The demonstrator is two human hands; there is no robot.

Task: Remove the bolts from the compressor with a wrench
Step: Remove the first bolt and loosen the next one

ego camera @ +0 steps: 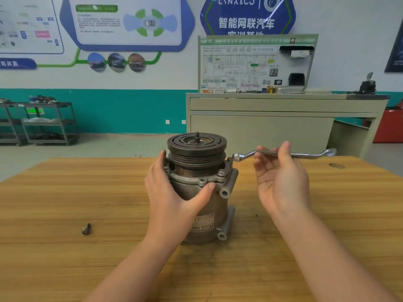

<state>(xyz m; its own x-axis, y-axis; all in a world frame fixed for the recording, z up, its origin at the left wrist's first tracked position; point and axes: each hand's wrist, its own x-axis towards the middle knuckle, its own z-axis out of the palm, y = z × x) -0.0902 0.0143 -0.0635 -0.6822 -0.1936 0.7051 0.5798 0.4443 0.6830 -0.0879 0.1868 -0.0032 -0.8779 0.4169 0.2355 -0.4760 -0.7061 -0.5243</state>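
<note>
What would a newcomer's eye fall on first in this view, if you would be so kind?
Probably the compressor standing upright mid-table, its grooved pulley on top, with the left hand wrapped round its body. Next, the shiny wrench held level by the right hand, its ring end at a flange bolt. A small dark part lies alone on the wooden table.

Upright grey compressor [202,192] on table, silver wrench [283,154] at flange bolt [229,159]

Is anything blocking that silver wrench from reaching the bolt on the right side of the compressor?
Nothing visible. The silver double-ended wrench, held in the right hand, has its ring end right beside the flange bolt on the grey metal compressor.
</note>
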